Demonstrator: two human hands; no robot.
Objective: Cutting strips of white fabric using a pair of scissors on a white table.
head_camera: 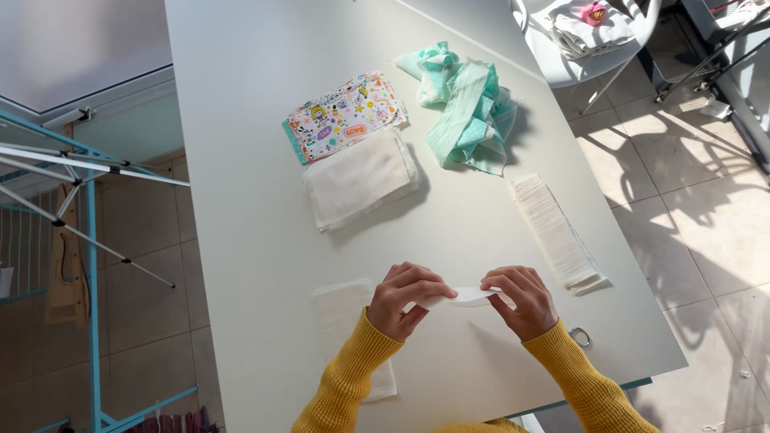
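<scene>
From the head camera, both hands work over a pale table (241,120). The left hand (405,298) is curled, fingers pinched on one end of a small white cloth strip (465,297). The right hand (520,301) is curled the same way and pinches the other end, so the strip hangs stretched between them just above the tabletop. Both arms wear yellow sleeves (350,381).

Just left of the left hand lies a flat white cloth piece (346,321), partly under the sleeve. Beyond the hands, farther up the table, sits a stack of white cloth (361,178), touching a stack of colourful printed cloth (345,115). Right of those is a heap of mint-green cloth (469,108). Beyond the right hand, near the table's edge, runs a long row of white strips (556,231). A small metal ring (580,336) lies beside the right sleeve.
</scene>
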